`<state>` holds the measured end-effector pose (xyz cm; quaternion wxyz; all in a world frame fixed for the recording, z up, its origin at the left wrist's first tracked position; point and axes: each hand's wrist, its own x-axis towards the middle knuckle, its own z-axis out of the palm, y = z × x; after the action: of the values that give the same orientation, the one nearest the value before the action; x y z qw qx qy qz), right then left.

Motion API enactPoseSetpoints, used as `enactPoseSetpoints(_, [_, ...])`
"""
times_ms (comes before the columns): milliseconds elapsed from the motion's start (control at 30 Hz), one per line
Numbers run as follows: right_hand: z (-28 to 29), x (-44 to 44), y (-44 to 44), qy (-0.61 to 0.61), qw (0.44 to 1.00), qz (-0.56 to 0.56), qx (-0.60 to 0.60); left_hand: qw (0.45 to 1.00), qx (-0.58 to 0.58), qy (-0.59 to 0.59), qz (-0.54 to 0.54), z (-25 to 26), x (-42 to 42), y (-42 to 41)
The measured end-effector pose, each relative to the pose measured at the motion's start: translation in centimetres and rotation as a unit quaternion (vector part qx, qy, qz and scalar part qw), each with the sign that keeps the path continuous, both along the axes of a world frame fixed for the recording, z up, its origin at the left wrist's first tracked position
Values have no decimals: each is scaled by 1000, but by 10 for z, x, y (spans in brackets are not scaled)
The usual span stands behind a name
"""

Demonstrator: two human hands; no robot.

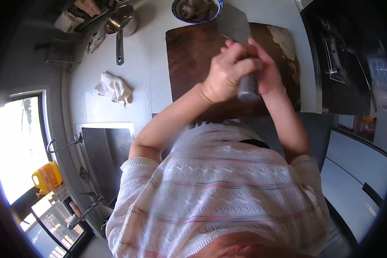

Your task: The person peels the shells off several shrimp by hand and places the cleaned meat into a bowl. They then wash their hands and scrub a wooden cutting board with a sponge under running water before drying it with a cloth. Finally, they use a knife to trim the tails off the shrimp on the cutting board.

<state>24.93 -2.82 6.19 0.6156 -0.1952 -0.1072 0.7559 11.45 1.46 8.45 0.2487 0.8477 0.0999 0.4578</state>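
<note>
A cleaver with a broad metal blade (234, 25) and a cylindrical grey metal handle (248, 87) is held above a dark wooden cutting board (190, 67). My left hand (225, 72) is wrapped over the handle, its fingers lapping across it. From the other side, my right hand (270, 72) closes around the same handle, partly hidden behind the left fingers. The blade points away from me, its far end close beside a blue-rimmed bowl (175, 14) that holds glistening dark, greyish raw food (198, 9). A pale worn or wet patch (281, 42) marks the board's far right corner.
On the counter to the left lie a crumpled white cloth (113, 88) and a stainless steel dipper (119, 32). Nearer me is a sink (106, 154) with a faucet (87, 209). A yellow jug (47, 179) stands by the window. A black gas hob (338, 64) borders the right.
</note>
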Motion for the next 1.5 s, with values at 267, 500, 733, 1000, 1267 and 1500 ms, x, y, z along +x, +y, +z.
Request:
enactPoseSetpoints(267, [-29,59,-74,-140,974,-121,-127,982,-135,58,122,-35,-36,55])
enactPoseSetpoints(500, [-44,52,-110,-212,948,-109,-211,835,-510,161,129,-95,-50,259])
enactPoseSetpoints(733, [-49,37,-113,-239,923,-147,-263,750,-652,116,-10,-114,-37,283])
enactPoseSetpoints(1000, [-55,35,-110,-271,906,-146,-291,764,-645,-2,13,-129,-102,285])
enactPoseSetpoints(1267, [-55,41,-110,-243,926,-117,-263,785,-615,8,75,-95,-202,248])
enactPoseSetpoints(1500, [-59,46,-111,-250,935,-100,-230,770,-620,-4,148,-102,-271,171])
